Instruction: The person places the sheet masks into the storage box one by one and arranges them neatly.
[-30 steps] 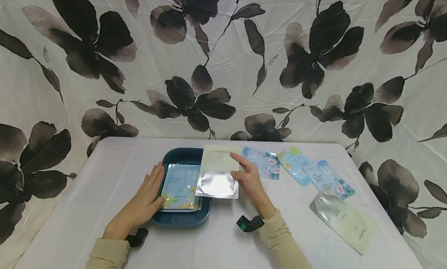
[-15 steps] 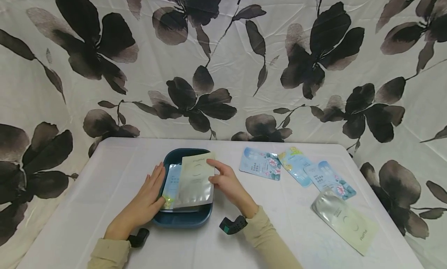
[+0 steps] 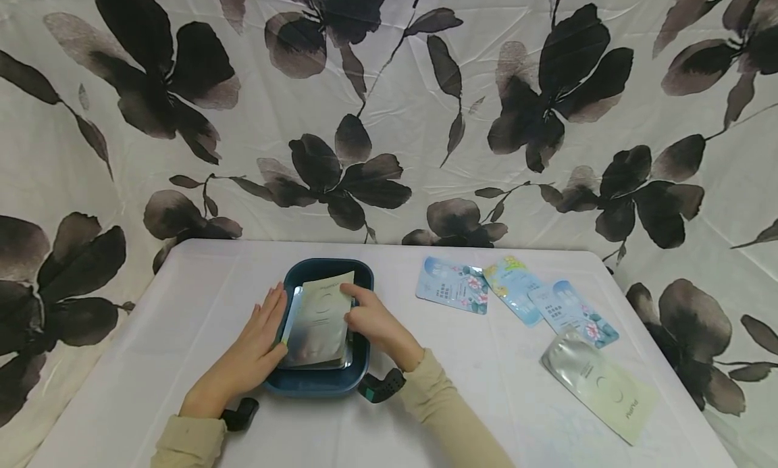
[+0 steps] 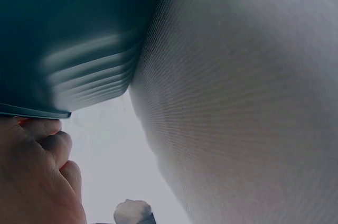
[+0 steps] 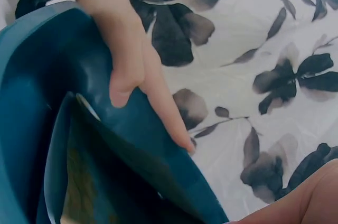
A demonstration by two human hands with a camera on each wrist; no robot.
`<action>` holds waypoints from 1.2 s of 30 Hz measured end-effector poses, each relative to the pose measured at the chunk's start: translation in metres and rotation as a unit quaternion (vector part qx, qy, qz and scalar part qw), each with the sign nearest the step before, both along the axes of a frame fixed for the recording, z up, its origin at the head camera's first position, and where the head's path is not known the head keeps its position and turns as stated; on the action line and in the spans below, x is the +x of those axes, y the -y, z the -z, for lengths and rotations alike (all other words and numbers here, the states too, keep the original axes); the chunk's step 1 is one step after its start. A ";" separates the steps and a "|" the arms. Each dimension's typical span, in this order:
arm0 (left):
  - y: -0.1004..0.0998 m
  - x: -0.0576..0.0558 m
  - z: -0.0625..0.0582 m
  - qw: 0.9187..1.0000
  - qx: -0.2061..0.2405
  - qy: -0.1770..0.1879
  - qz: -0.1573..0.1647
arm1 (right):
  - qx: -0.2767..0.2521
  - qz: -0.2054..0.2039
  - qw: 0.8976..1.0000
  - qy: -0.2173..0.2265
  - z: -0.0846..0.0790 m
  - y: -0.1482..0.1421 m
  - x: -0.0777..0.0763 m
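My right hand [image 3: 381, 325] pinches the right edge of a cream-and-silver sheet mask sachet [image 3: 319, 323] over the blue tray [image 3: 316, 387]. It lies over a stack of sachets in the tray, with a strip of a blue sachet [image 3: 294, 313] showing at its left. Along the tray's left rim, my left hand [image 3: 248, 350] rests with straight fingers. In the right wrist view, the left thumb reaches over the rim into the tray [image 5: 31, 65]; a blurred edge of my right hand [image 5: 311, 197] shows in the lower corner. The left wrist view shows fingers against the tray's rim.
To the right lie several more sachets: a blue floral one [image 3: 452, 286], a blue-and-yellow one [image 3: 513, 289], another blue floral one [image 3: 574, 313] and a cream-and-silver one [image 3: 598, 390]. A white cloth [image 3: 486, 407] covers the table. Behind hangs a flower-printed curtain [image 3: 456, 117].
My right hand has carried the cream-and-silver sheet mask sachet leftward, from the tray's right side to over the stack inside. The left hand has stayed at the rim.
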State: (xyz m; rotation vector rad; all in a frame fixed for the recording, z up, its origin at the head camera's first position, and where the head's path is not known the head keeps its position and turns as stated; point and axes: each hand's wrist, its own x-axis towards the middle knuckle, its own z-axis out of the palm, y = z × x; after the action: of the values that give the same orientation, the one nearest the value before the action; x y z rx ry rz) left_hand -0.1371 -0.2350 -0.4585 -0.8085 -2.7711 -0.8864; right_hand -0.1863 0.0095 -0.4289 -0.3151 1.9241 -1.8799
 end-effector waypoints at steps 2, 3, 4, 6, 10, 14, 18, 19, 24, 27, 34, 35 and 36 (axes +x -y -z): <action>0.000 0.000 0.000 1.000 0.000 -0.007 0.003 | -0.001 -0.004 1.000 0.006 0.001 0.003 0.000; 0.000 0.000 0.000 1.000 0.000 -0.010 0.004 | -0.004 -0.006 1.000 0.012 0.001 0.004 0.000; 0.000 0.000 0.001 1.000 0.000 -0.013 0.006 | -0.010 -0.006 1.000 0.021 0.002 0.005 0.000; 0.000 -0.001 0.001 1.000 -0.001 -0.018 0.009 | -0.024 -0.006 0.999 0.038 0.004 0.008 0.000; 0.001 -0.001 0.002 1.000 0.001 -0.022 0.013 | -0.050 -0.011 0.997 0.063 0.006 0.009 0.000; 0.001 -0.001 0.003 1.000 0.002 -0.022 0.012 | -0.050 -0.013 0.997 0.051 0.005 0.009 0.002; 0.001 -0.002 0.005 1.000 0.002 -0.024 0.012 | -0.023 0.005 0.999 0.022 0.005 0.007 0.003; 0.001 -0.002 0.005 1.000 0.003 -0.024 0.012 | -0.020 0.011 1.000 0.015 0.005 0.007 0.003; 0.002 -0.002 0.004 1.000 0.000 -0.021 0.011 | -0.024 0.037 0.999 -0.003 0.004 0.007 0.005; 0.002 -0.002 0.004 1.000 -0.001 -0.021 0.011 | -0.022 0.040 0.999 -0.010 0.001 0.003 0.007; 0.002 -0.002 0.006 1.000 0.000 -0.022 0.012 | -0.031 0.030 0.998 -0.037 -0.012 -0.017 0.013; 0.002 -0.002 0.006 1.000 0.000 -0.020 0.012 | -0.032 0.031 0.998 -0.039 -0.013 -0.021 0.013; 0.002 -0.002 0.006 1.000 -0.001 -0.018 0.012 | -0.035 0.034 0.998 -0.041 -0.013 -0.026 0.014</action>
State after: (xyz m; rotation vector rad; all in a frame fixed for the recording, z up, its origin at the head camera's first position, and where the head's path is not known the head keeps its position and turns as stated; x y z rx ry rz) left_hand -0.1389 -0.2369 -0.4646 -0.8509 -2.7362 -0.8647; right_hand -0.1727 0.0357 -0.4156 -0.3579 1.9488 -2.0102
